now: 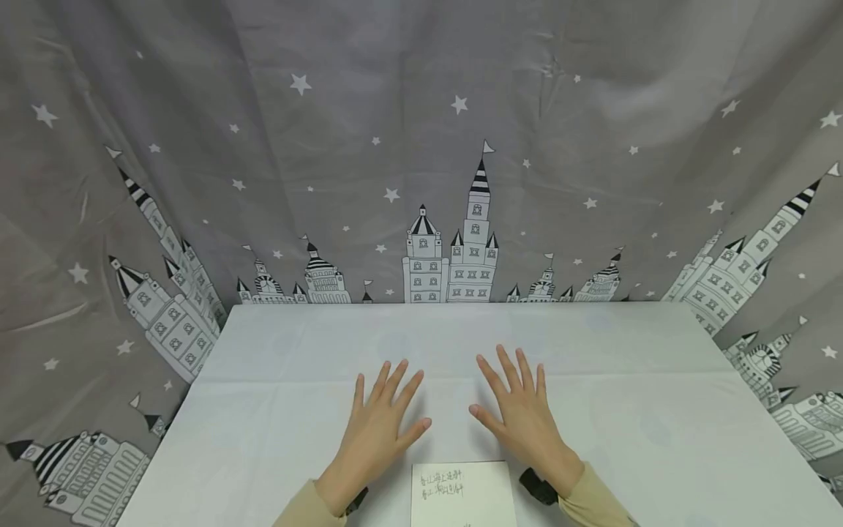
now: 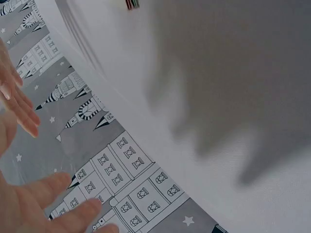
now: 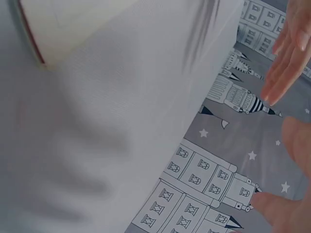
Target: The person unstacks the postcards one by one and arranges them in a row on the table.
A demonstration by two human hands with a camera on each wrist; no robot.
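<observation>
Both hands hover over the white table with fingers spread and nothing held. My left hand (image 1: pixel 377 428) is left of the middle, its thumb pointing toward the other hand. Opposite it, my right hand (image 1: pixel 522 417) has its fingers fanned away from me. Between the wrists, at the near edge of the head view, lies a pale notepad (image 1: pixel 463 498) with two handwritten lines near its top; its lower part is cut off. A corner of the notepad (image 3: pixel 58 34) shows in the right wrist view. Shadows of the fingers fall on the cloth in the left wrist view.
A white cloth with fold creases covers the table (image 1: pixel 276 410). Behind and around it hangs a grey curtain (image 1: pixel 369 110) printed with stars and castles. Dark wrist devices (image 1: pixel 538 487) sit under the wrists, close to the notepad's sides.
</observation>
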